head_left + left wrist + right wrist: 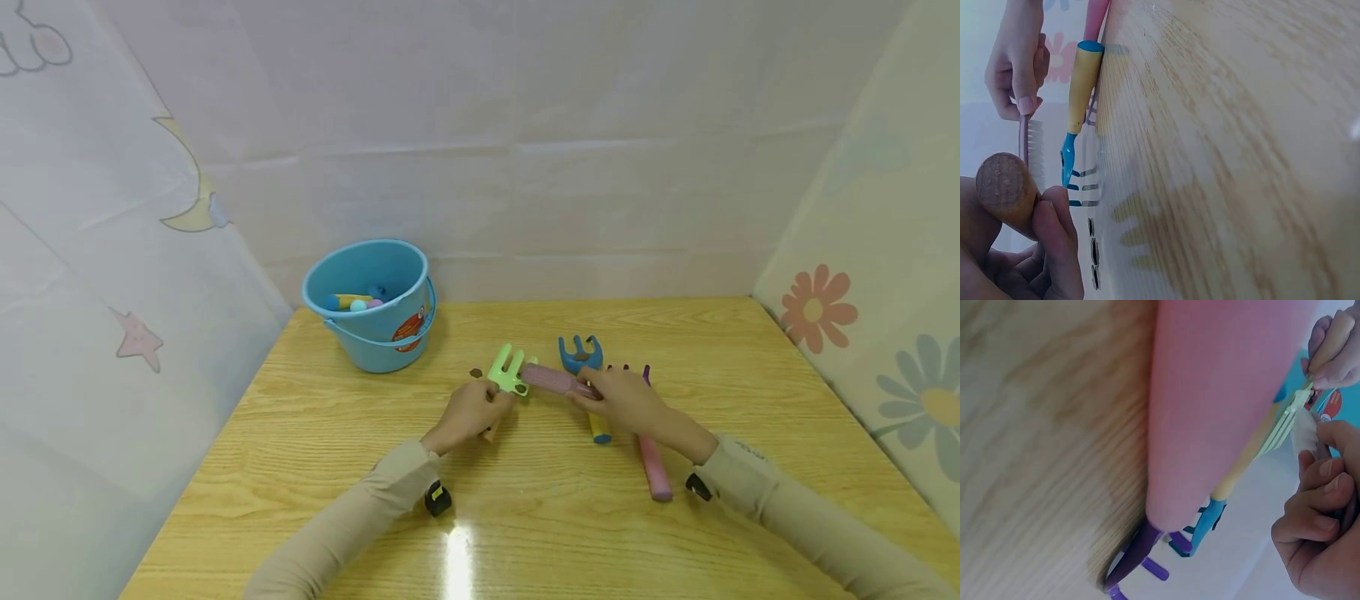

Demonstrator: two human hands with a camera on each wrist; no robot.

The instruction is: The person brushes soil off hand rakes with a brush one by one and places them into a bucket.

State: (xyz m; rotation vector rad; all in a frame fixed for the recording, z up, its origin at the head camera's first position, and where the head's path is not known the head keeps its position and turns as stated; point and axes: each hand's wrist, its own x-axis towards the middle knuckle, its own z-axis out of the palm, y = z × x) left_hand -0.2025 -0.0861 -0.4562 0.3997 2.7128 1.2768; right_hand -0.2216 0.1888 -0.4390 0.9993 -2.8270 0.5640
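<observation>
My left hand (467,414) grips the wooden handle (1005,187) of a small toy hand rake with a light green head (502,375). A dark brown flake lies on that head. The right hand (630,400) holds a pinkish-purple brush (551,379) by its handle. In the left wrist view its pale bristles (1036,147) show side-on. The brush's far end overlaps the green tines in the head view. Under and beside my right hand lie a blue rake with a yellow handle (1085,87) and a purple rake with a pink handle (654,467).
A light blue bucket (382,350) stands at the back left, with several colourful handles inside. A brown flake (476,373) lies on the wooden table (547,533) by the green rake, and another sits on the blue rake head (581,358). Fabric walls (525,167) enclose the table.
</observation>
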